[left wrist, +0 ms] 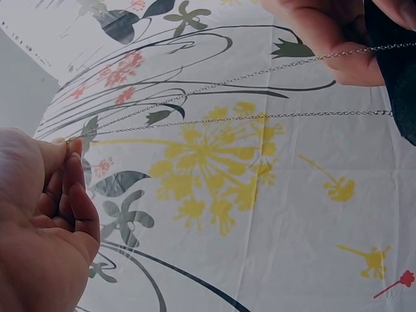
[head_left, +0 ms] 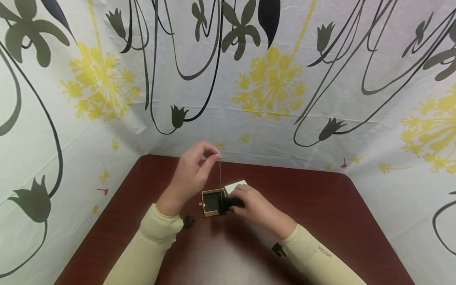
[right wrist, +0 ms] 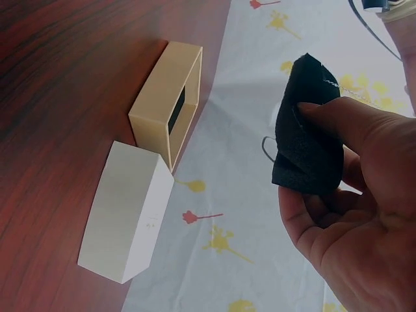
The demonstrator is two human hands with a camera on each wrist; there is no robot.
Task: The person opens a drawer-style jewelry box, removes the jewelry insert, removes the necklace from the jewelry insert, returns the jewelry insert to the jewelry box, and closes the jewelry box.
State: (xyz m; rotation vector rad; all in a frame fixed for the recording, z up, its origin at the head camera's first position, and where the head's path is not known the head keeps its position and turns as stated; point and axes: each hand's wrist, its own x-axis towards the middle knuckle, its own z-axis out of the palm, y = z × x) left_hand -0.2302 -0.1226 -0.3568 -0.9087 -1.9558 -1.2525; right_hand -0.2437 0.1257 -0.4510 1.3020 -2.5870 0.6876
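Note:
My left hand [head_left: 194, 170] is raised and pinches a fine silver chain necklace [head_left: 220, 174] between thumb and fingertips. In the left wrist view the chain's two strands run taut from those fingertips to a black cloth pouch [left wrist: 400, 71]. My right hand [head_left: 253, 204] grips this soft pouch [right wrist: 309, 130], thumb on one face and fingers behind. A thin loop [right wrist: 267, 148] sticks out at the pouch's side. Just below the hands stands an open tan box [head_left: 211, 214] with a dark inside. Whether more chain lies in the pouch is hidden.
A white box or lid [right wrist: 117, 201] stands against the tan box. Small dark objects [head_left: 188, 222] show beside both sleeves. The dark red table [head_left: 303, 190] is bordered by a flower-printed curtain [head_left: 213, 95] at the back and sides.

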